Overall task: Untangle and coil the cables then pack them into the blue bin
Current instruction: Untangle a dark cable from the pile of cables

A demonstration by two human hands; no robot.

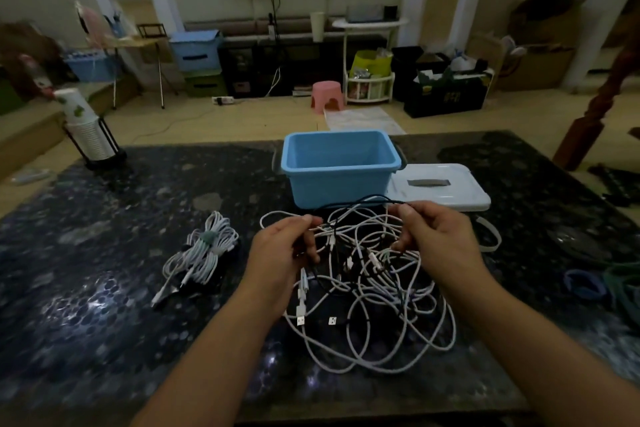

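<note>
A tangle of white and black cables (377, 291) lies on the dark table in front of me. My left hand (280, 253) and my right hand (436, 236) both pinch a black cable (363, 202) that arches between them above the tangle. The empty blue bin (341, 166) stands just behind the tangle. To the left lies a coiled white cable bundle (202, 253) bound with a green tie.
The bin's white lid (440, 187) rests to the right of the bin. A stack of paper cups in a black holder (88, 128) stands at the table's far left corner. Green and blue straps (609, 284) lie near the right edge.
</note>
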